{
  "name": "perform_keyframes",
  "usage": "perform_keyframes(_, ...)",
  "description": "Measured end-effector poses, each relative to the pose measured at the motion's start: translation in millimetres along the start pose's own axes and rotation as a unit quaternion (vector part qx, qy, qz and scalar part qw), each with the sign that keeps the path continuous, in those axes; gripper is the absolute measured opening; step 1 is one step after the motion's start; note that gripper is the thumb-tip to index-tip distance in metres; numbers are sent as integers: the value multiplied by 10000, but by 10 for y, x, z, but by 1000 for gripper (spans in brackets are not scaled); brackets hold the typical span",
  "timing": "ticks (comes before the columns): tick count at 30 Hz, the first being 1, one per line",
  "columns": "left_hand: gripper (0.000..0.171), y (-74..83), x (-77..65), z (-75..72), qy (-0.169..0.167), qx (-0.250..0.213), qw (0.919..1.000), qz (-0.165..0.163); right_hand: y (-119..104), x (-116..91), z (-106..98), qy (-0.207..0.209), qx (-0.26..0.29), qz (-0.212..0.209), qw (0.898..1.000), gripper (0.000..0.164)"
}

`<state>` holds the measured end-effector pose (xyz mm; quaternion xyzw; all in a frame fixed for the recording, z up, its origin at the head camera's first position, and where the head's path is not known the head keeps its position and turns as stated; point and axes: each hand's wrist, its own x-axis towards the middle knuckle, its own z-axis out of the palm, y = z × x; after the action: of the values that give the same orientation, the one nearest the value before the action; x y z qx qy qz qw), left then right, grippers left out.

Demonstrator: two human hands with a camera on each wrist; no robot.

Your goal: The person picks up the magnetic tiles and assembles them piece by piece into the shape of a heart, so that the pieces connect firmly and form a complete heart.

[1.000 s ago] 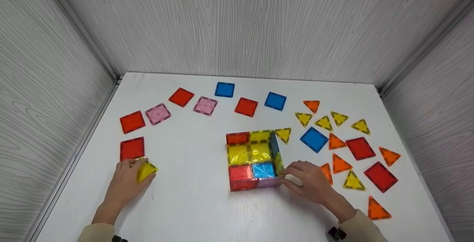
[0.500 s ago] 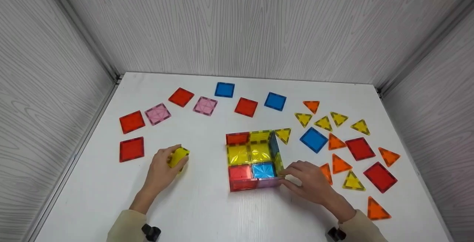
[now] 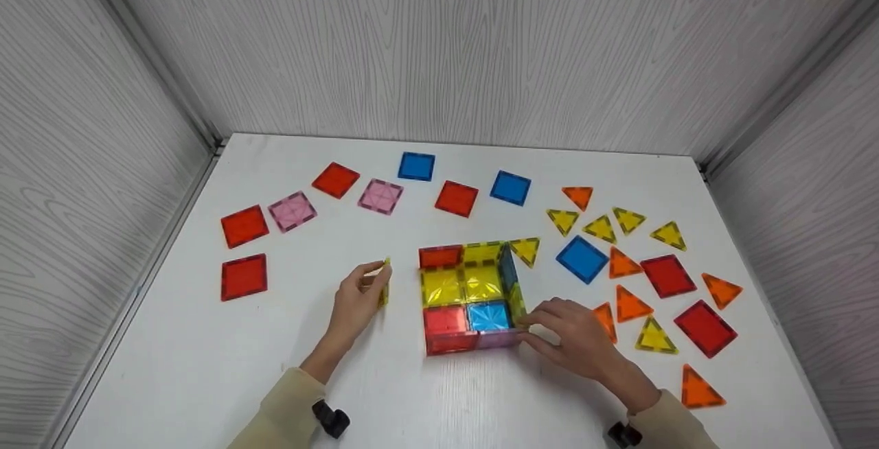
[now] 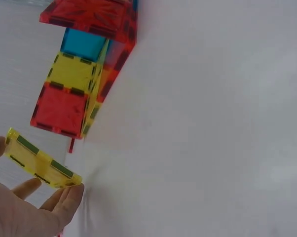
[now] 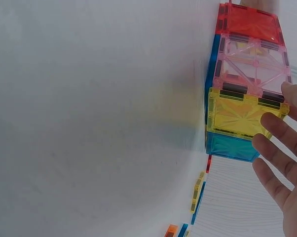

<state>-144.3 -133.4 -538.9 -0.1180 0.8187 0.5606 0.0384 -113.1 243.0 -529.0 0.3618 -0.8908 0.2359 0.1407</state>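
Observation:
A low box of see-through magnetic tiles (image 3: 446, 318) stands mid-table, with upright walls at its back, right and front in the head view. Just left of it, my left hand (image 3: 354, 305) pinches a yellow square magnetic tile (image 4: 42, 160) between thumb and fingers. That tile is off the table, upright and almost edge-on in the head view. At the front right corner, my right hand (image 3: 573, 336) holds the box. Its thumb is at the pink tile (image 5: 254, 64) and a fingertip touches the yellow wall tile (image 5: 237, 116); its other fingers are spread.
Loose red squares (image 3: 244, 277), pink squares (image 3: 293, 211) and blue squares (image 3: 417, 166) lie in an arc at left and back. Orange triangles (image 3: 699, 387), yellow triangles (image 3: 656, 336) and more squares are scattered at right. One yellow triangle (image 3: 525, 250) lies beside the box's back right corner.
My left hand has brought the yellow square tile from beside the left red square rightward to near the box, turning it edge-on. My right hand stays at the box corner.

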Motion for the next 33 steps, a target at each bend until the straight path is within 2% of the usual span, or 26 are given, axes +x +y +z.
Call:
perform_keyframes(5,51,103,23,182,-98,-224,9990,-376,6,-5,3,6,52,-34,10000,23)
perform_keyframes(15,54,209,47,400,-408,-499,9973,-363,2,-18,23,131,27,-141,9998,25)
perform_keyframes(25,51,227,62,434,-488,-561,9963,-420,-22,-41,40,142,100,-110,9998,27)
perform_keyframes(33,51,245,213,431,-769,-422,9957,-304,-107,-50,81,246,228,-269,9991,27)
